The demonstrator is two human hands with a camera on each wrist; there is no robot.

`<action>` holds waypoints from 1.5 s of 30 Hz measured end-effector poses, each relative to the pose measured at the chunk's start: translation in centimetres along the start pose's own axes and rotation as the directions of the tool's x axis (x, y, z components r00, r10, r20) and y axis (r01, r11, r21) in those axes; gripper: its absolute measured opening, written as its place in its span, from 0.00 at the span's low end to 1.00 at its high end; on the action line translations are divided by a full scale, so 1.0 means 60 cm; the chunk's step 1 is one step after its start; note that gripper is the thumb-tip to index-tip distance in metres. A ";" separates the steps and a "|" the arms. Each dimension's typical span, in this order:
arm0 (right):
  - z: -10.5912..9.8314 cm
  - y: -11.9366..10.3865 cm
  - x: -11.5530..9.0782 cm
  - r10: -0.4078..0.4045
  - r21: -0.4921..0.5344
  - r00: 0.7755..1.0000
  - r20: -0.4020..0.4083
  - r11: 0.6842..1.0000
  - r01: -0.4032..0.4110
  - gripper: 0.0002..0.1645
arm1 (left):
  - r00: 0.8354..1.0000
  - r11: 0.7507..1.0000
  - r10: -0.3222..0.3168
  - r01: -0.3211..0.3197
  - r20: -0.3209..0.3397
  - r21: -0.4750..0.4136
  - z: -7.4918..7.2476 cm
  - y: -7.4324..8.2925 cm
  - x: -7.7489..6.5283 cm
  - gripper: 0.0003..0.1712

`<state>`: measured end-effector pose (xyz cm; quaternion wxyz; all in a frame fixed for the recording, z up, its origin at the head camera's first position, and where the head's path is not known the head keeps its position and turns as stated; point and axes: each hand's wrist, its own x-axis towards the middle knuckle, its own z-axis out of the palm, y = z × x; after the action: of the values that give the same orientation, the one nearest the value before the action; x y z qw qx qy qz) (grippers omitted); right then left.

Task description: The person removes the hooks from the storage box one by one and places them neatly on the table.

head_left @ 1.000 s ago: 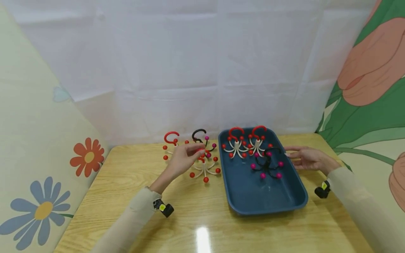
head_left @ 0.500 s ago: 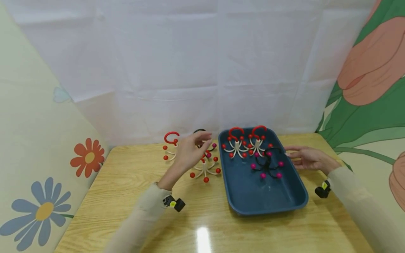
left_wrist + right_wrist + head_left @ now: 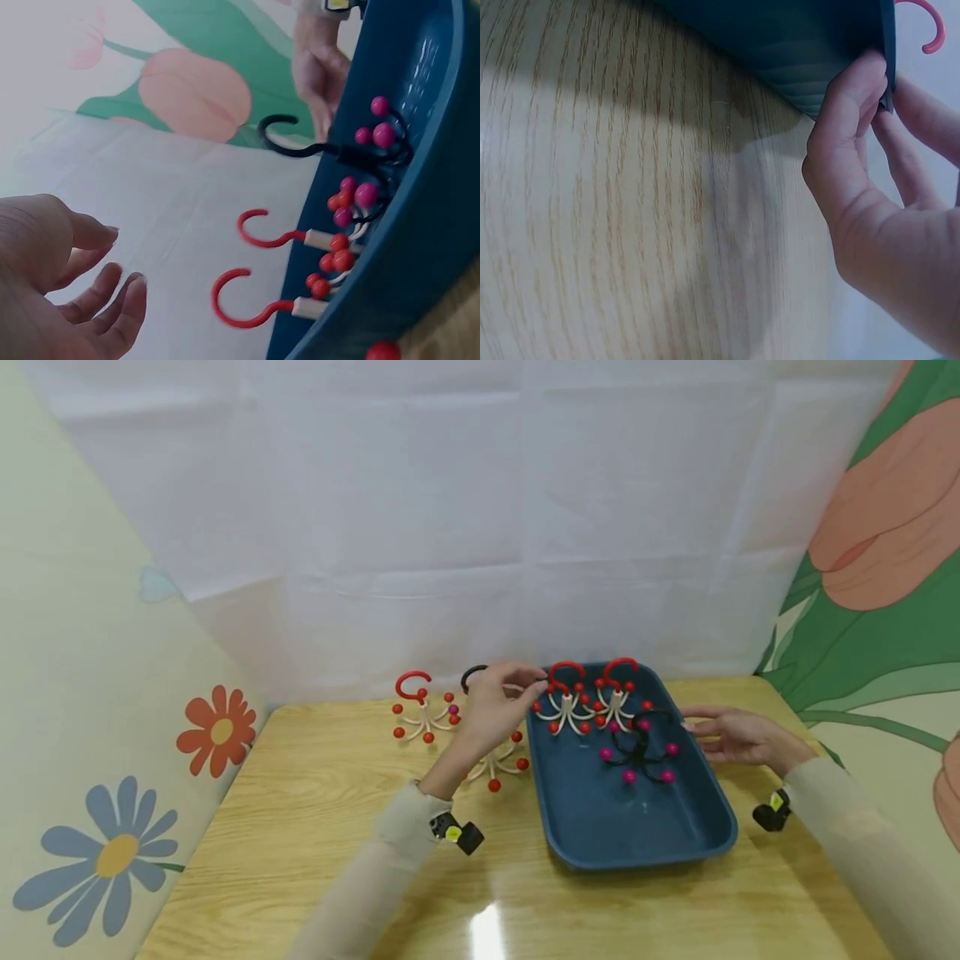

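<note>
My left hand point(image 3: 491, 714) hovers at the left rim of a blue tray point(image 3: 600, 839), its fingers bent and parted. In the left wrist view nothing lies between thumb and fingers. In the head view the fingertips overlap the red hook of a white multi-arm hanger point(image 3: 567, 703) with red ball tips. Beside it in the tray stand another white hanger point(image 3: 617, 700) and a black one point(image 3: 639, 750) with magenta balls. My right hand point(image 3: 738, 739) pinches the tray's right rim, thumb outside, as the right wrist view shows.
Left of the tray, on the wooden table point(image 3: 300, 827), stand a white hanger with a red hook point(image 3: 424, 718) and a second white one point(image 3: 492, 762) partly covered by my left arm. Behind my left hand shows a black hook point(image 3: 470, 677). A white sheet point(image 3: 390, 527) backs the table.
My left hand has travelled right, from above the hangers on the table to the tray's left rim. The right hand keeps its hold on the rim. The head view has shifted slightly.
</note>
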<state>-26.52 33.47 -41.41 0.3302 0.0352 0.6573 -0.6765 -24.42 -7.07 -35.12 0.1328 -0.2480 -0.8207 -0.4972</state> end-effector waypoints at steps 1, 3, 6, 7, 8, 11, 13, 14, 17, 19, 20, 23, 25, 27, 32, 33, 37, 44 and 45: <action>0.000 0.000 0.000 0.000 0.002 1.000 0.003 1.000 0.000 0.19 | 1.000 1.000 0.001 -0.001 0.016 0.003 0.007 0.001 0.002 0.11; 0.000 -0.001 0.000 0.000 0.006 1.000 0.003 1.000 0.000 0.19 | 0.998 1.000 -0.010 0.009 0.061 0.005 0.020 0.002 0.004 0.11; 0.000 -0.001 0.000 0.003 -0.002 1.000 -0.007 1.000 -0.003 0.18 | 0.992 1.000 -0.023 0.023 0.128 0.004 0.038 0.003 0.009 0.12; 0.000 -0.001 0.001 0.004 -0.006 1.000 -0.010 1.000 -0.004 0.18 | 0.989 1.000 -0.028 0.027 0.146 0.003 0.043 0.003 0.010 0.12; 0.000 -0.001 0.001 0.005 -0.010 1.000 -0.012 1.000 -0.005 0.17 | 0.986 0.999 -0.033 0.033 0.161 0.000 0.048 0.003 0.011 0.12; 0.000 -0.001 0.002 0.007 -0.017 1.000 -0.015 1.000 -0.007 0.16 | 0.982 0.999 -0.034 0.035 0.188 0.001 0.062 0.002 0.016 0.13; 0.000 -0.001 0.003 0.008 -0.016 1.000 -0.017 1.000 -0.008 0.16 | 0.979 0.999 -0.042 0.044 0.201 -0.003 0.070 0.002 0.020 0.13; 0.000 0.000 0.003 0.009 -0.015 1.000 -0.017 1.000 -0.009 0.16 | 0.978 0.999 -0.044 0.046 0.206 -0.006 0.074 0.002 0.022 0.12; 0.000 0.000 0.003 0.008 -0.012 1.000 -0.017 1.000 -0.009 0.16 | 0.972 0.997 -0.062 0.069 0.225 -0.020 0.085 0.003 0.028 0.12; 0.001 0.000 0.002 0.008 -0.008 1.000 -0.016 1.000 -0.008 0.17 | 0.969 0.996 -0.076 0.086 0.233 -0.036 0.092 0.003 0.031 0.12; 0.001 0.000 0.002 0.008 -0.005 1.000 -0.015 1.000 -0.008 0.17 | 0.969 0.995 -0.080 0.092 0.234 -0.040 0.096 0.003 0.032 0.12; 0.002 -0.001 0.002 0.005 -0.001 1.000 -0.010 1.000 -0.005 0.18 | 0.970 0.992 -0.084 0.102 0.230 -0.068 0.109 0.003 0.034 0.13; 0.002 -0.001 0.002 0.003 0.000 1.000 -0.005 1.000 -0.003 0.18 | 0.973 0.990 -0.083 0.105 0.217 -0.092 0.118 0.003 0.035 0.14; 0.001 0.000 0.002 0.001 -0.004 1.000 -0.004 1.000 -0.001 0.18 | 0.976 0.988 -0.087 0.111 0.201 -0.110 0.129 0.003 0.036 0.14; 0.001 0.000 0.002 0.001 -0.010 1.000 -0.008 1.000 -0.001 0.17 | 0.973 0.973 -0.145 0.174 0.180 -0.152 0.158 0.004 0.037 0.16; 0.001 -0.001 0.002 0.001 -0.011 1.000 -0.008 1.000 -0.001 0.16 | 0.969 0.969 -0.163 0.193 0.187 -0.156 0.163 0.004 0.036 0.17; 0.002 -0.001 0.001 0.006 -0.017 1.000 -0.010 1.000 -0.007 0.17 | 0.951 0.945 -0.222 0.264 0.215 -0.194 0.180 0.002 0.032 0.22; 0.003 -0.001 0.002 0.015 -0.020 1.000 -0.020 1.000 -0.015 0.24 | 0.944 0.925 -0.250 0.299 0.215 -0.237 0.209 -0.001 0.031 0.21; 0.004 -0.001 0.002 0.014 -0.023 1.000 -0.020 1.000 -0.015 0.25 | 0.945 0.926 -0.246 0.294 0.214 -0.237 0.213 -0.001 0.031 0.21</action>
<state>-26.55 33.22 -41.36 0.3289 0.0430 0.6680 -0.6661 -25.64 4.66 -40.31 -0.0464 -0.1918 -0.7817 -0.5917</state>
